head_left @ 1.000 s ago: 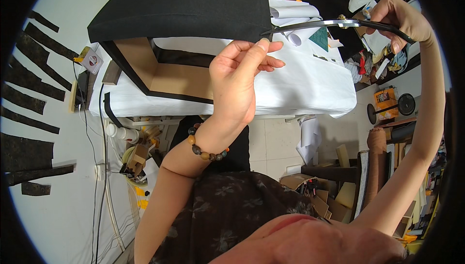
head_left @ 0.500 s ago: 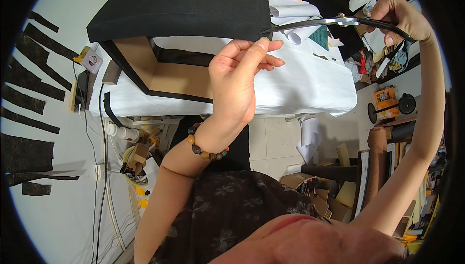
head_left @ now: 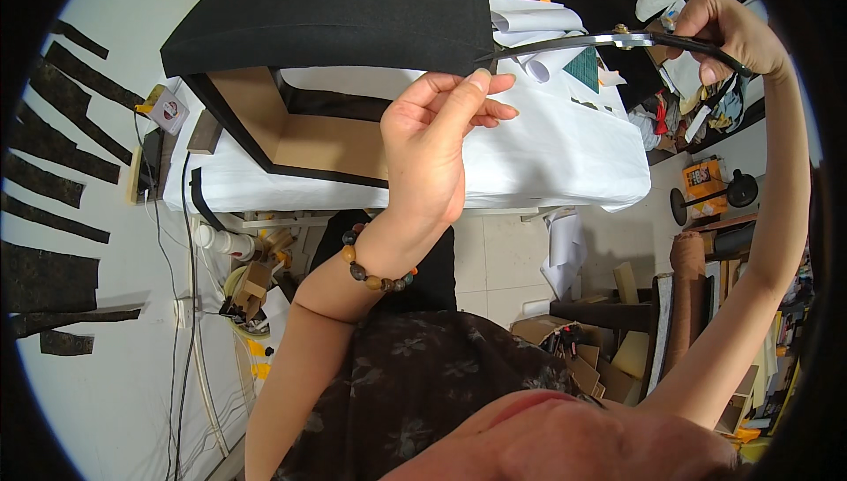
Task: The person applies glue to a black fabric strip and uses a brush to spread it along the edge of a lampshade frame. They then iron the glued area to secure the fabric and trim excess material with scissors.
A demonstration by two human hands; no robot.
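My right hand (head_left: 728,29), raised at the far right, is closed round the black handles of long scissors (head_left: 582,41). Their slim dark blades point left, and the tips touch the near right corner of a black cover (head_left: 326,18). This smooth, curved cover lies over the top of an open box frame (head_left: 322,141) with tan inner faces and black edges. Just below the scissor tips, my left hand (head_left: 437,137) pinches the cover's near edge between thumb and fingers. Whatever lies between those fingertips is mostly hidden. A beaded bracelet circles my left wrist.
A white-covered table (head_left: 556,172) carries the frame. Rolled white paper (head_left: 538,22) and a green mat (head_left: 582,66) lie behind the scissors. Black strips (head_left: 62,159) hang on the left wall. Rolls and cardboard boxes (head_left: 547,331) crowd the floor at the right.
The black cover and frame have shifted very slightly. Both hands and the scissors stay almost where they were, with the blade tips at the same corner.
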